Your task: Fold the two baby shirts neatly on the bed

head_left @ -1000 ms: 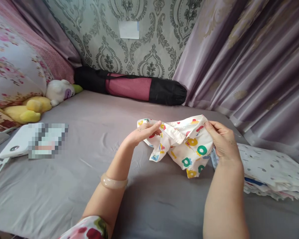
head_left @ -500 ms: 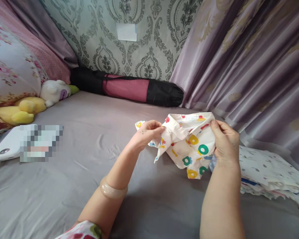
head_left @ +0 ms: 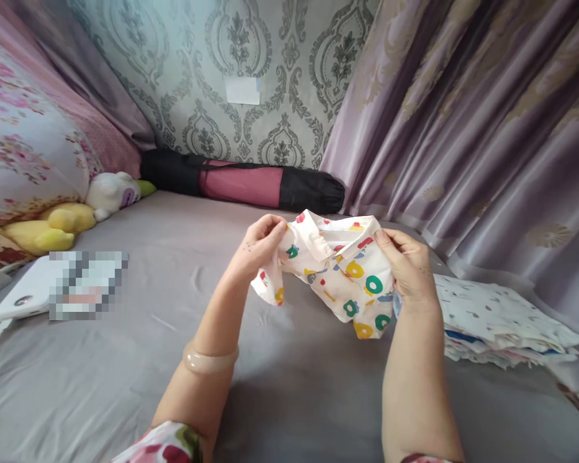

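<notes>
A small white collared shirt with green, yellow and red printed shapes hangs between my two hands, above the grey bed sheet. My left hand pinches it at one shoulder, beside the collar, and a short sleeve droops below that grip. At the opposite shoulder my right hand is closed on the cloth, thumb on top. The collar lies open toward me, and the lower part of the shirt sags in folds. A pale bangle circles my left forearm.
Folded clothes lie stacked at the right, beside the purple curtain. Against the wall rests a black and pink rolled bag. Plush toys, a white device with cables and a blurred item are at the left on the sheet.
My left hand has shifted from the collar's side to the shoulder and pulled the shirt wider, so its sleeve now hangs free. The view has moved slightly, and both hands appear further left.
</notes>
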Tool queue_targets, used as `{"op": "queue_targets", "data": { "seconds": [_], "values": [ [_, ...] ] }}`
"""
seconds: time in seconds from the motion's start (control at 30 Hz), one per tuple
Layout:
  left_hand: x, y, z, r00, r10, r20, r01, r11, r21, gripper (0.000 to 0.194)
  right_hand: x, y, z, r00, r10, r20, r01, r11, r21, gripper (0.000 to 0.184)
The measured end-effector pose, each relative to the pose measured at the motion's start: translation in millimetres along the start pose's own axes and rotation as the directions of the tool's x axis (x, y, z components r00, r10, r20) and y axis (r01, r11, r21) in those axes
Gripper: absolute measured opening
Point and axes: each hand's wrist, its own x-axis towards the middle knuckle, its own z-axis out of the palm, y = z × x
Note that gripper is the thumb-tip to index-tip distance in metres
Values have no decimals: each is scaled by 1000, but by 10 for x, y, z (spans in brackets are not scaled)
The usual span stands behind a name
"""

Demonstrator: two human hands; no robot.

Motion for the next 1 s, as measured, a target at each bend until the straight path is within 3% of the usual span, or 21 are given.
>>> {"op": "queue_targets", "data": {
  "seconds": [0.27,0.4,0.5,0.6,0.73,0.83,0.97,1.0],
  "values": [
    [-21,400,-466,989,16,145,-47,975,215,32,-12,-156,109,976,-33,214,45,998,-54,46],
    [100,583,-603,985,108,138,-149,931,333,31,147,-332,167,945,-67,321,104,990,-100,50],
    [199,833,-701,968,199,151,-248,844,476,29,348,-572,161,921,-138,365,208,965,-159,52],
    [271,1161,-763,921,351,167,-376,696,611,28,543,-883,149,905,-281,318,360,905,-224,51],
    [401,1452,-751,772,623,124,-503,481,718,25,704,-1203,210,837,-489,247,547,739,-393,43],
    [561,1482,-709,771,615,167,-474,378,796,14,798,-1304,319,808,-496,317,587,632,-507,37],
    [757,1463,-647,700,714,14,-382,358,852,14,943,-1370,474,760,-614,212,603,547,-581,38],
    [793,1463,-628,708,707,4,-363,359,860,14,975,-1381,509,750,-629,205,604,524,-601,37]
  ]
}}
